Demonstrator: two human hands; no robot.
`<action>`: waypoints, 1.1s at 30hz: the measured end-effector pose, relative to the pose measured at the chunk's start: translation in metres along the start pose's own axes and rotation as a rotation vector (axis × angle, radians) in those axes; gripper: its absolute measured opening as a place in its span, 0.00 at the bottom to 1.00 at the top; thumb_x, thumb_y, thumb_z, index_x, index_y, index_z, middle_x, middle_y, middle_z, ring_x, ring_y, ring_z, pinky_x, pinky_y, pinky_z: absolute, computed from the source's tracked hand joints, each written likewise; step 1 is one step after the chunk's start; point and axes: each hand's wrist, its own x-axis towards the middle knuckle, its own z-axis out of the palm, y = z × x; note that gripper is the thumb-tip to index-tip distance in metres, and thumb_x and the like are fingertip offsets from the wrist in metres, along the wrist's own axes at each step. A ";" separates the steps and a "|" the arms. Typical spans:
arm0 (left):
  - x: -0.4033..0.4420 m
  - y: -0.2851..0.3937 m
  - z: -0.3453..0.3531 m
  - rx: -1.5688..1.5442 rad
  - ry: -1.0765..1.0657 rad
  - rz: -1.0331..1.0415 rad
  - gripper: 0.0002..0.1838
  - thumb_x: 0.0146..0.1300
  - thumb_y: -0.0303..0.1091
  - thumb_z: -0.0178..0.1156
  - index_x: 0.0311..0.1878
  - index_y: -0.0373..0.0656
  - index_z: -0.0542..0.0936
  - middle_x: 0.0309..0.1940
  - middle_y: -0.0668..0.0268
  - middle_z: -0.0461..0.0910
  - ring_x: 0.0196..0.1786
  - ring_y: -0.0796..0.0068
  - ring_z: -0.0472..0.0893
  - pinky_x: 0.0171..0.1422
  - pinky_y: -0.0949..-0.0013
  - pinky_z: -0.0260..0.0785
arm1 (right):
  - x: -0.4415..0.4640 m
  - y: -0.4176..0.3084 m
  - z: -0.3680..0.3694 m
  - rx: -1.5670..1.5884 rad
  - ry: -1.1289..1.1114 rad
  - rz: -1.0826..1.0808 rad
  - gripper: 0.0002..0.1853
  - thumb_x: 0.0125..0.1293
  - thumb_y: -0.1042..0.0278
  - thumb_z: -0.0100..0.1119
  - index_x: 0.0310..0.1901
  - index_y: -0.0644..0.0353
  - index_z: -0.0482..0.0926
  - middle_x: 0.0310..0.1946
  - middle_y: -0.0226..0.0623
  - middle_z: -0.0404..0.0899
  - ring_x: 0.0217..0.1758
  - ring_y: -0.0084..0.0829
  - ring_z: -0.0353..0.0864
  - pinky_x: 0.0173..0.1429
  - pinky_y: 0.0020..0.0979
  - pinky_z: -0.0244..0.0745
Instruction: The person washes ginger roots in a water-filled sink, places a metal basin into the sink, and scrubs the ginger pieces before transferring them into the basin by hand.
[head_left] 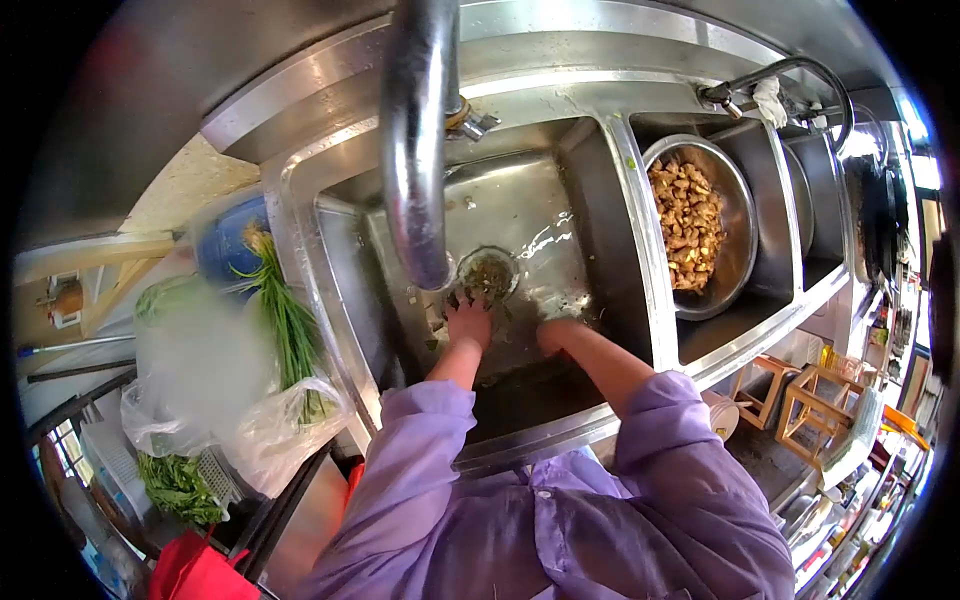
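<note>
Both hands are down inside a large steel sink (520,200). My left hand (468,320) lies at the near edge of the drain (488,275), fingers spread and pointing at the dark green scraps gathered there. Nothing shows in its grip. My right hand (557,336) is lower right of the drain, bent down toward the sink floor; its fingers are hidden, so what it holds cannot be made out. Small green bits and some water lie on the sink floor. The faucet (415,150) hangs over the left part of the sink.
A steel bowl of ginger (690,225) sits in the sink compartment to the right. On the left are green onions (285,310), a plastic bag (285,435), a blue container (225,240) and leafy greens (180,488). Wooden stools (815,415) stand at the lower right.
</note>
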 end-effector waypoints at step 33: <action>-0.099 0.013 -0.007 -0.298 -0.002 -0.033 0.22 0.48 0.45 0.56 0.44 0.43 0.73 0.49 0.56 0.66 0.54 0.54 0.65 0.54 0.58 0.62 | -0.168 0.005 -0.080 0.442 1.625 -0.253 0.08 0.48 0.71 0.56 0.33 0.59 0.76 0.30 0.40 0.76 0.33 0.35 0.76 0.39 0.31 0.71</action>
